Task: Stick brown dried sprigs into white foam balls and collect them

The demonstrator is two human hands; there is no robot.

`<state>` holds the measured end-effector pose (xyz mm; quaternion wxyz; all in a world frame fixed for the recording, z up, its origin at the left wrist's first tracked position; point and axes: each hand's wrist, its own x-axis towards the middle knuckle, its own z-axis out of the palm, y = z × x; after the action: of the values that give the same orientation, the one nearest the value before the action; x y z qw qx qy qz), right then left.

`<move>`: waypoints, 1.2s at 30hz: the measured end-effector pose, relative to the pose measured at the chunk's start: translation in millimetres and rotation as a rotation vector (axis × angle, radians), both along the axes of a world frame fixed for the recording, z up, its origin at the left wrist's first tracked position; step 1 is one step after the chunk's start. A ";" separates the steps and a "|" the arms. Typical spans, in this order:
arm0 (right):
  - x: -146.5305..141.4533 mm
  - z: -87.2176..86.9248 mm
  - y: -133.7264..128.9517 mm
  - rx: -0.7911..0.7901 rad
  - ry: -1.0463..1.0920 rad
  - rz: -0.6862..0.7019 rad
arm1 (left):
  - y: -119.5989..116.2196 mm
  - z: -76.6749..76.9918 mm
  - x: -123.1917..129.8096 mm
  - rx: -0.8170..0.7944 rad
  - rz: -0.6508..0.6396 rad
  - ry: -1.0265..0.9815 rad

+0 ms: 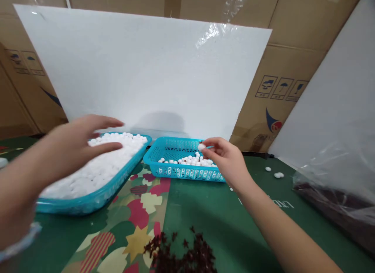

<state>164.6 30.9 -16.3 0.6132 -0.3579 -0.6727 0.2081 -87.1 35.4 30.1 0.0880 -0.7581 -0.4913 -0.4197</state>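
Observation:
My right hand (pixel 224 157) pinches a small white ball (pixel 201 147) with a bit of dark red on top. It is held over the right end of a blue plastic basket (pixel 184 172), which has a layer of white balls (pixel 193 160) inside. My left hand (pixel 84 148), thumb and fingers apart and holding nothing, hovers above a larger blue basket (pixel 88 204) heaped with white balls (pixel 117 155). Near the front edge of the view lies a pile of small dark red pieces (pixel 184 253), some of them star-shaped.
Behind the baskets leans a white board (pixel 146 69) against cardboard boxes (pixel 304 18). A few stray white balls (pixel 278 175) rest on the green surface (pixel 216 222) at the right. Beyond them is a clear plastic bag (pixel 336 202) of dark red contents.

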 end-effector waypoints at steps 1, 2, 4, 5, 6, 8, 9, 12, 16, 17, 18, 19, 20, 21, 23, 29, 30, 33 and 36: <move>2.6 -1.8 7.6 -0.003 0.008 0.003 | 5.2 2.0 -17.4 0.002 0.023 0.011; 4.1 -3.1 12.7 0.004 0.014 0.014 | 7.2 3.2 -29.3 -0.043 0.017 0.047; 3.5 -4.1 13.7 0.044 0.024 0.056 | 1.1 4.2 -31.7 -0.105 -0.033 0.090; 1.6 -3.7 9.9 0.070 0.025 0.087 | -5.8 4.0 -22.1 -0.132 -0.070 0.092; -1.0 -2.8 3.9 0.097 0.023 0.122 | -14.0 3.2 -6.9 -0.169 -0.212 0.003; -7.1 -0.4 -11.7 0.146 0.023 0.186 | -30.3 -0.6 31.8 -0.243 -0.425 -0.194; -10.0 1.0 -19.8 0.173 0.027 0.206 | -37.2 -3.7 50.7 -0.288 -0.475 -0.242; -17.0 3.8 -38.6 0.312 0.015 0.200 | -51.1 -14.9 88.3 -0.444 -0.626 -0.481; -21.8 4.0 -48.8 0.509 -0.039 0.135 | -59.1 -26.2 96.7 -0.366 -0.741 -0.711; -22.5 3.7 -50.0 0.540 -0.043 0.122 | -60.3 -27.6 96.1 -0.334 -0.734 -0.700; -22.9 3.5 -51.0 0.566 -0.045 0.111 | -61.2 -28.6 95.6 -0.306 -0.712 -0.672; -23.2 3.2 -52.0 0.588 -0.045 0.099 | -62.0 -29.4 95.4 -0.279 -0.680 -0.639; -23.3 3.0 -52.9 0.603 -0.046 0.088 | -62.7 -30.1 95.4 -0.254 -0.645 -0.609; -23.2 2.9 -53.9 0.610 -0.048 0.083 | -63.1 -30.8 95.6 -0.235 -0.615 -0.583; -22.6 2.8 -55.6 0.615 -0.048 0.086 | -63.7 -32.5 96.1 -0.213 -0.586 -0.540; -22.9 3.2 -58.3 0.602 -0.042 0.134 | -64.6 -39.9 94.1 -0.153 -0.613 -0.482; -23.6 3.4 -58.5 0.594 -0.042 0.139 | -64.9 -41.1 93.7 -0.150 -0.622 -0.480; -26.1 3.6 -58.5 0.573 -0.034 0.152 | -65.8 -44.2 92.9 -0.144 -0.650 -0.478; -27.4 1.7 -57.1 0.555 -0.003 0.174 | -66.0 -46.1 92.5 -0.135 -0.679 -0.477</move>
<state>137.2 -26.2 -14.7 0.6665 -0.1176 -0.7331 0.0671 5.4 -30.6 -16.0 -0.2214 -0.7627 -0.2464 -0.5554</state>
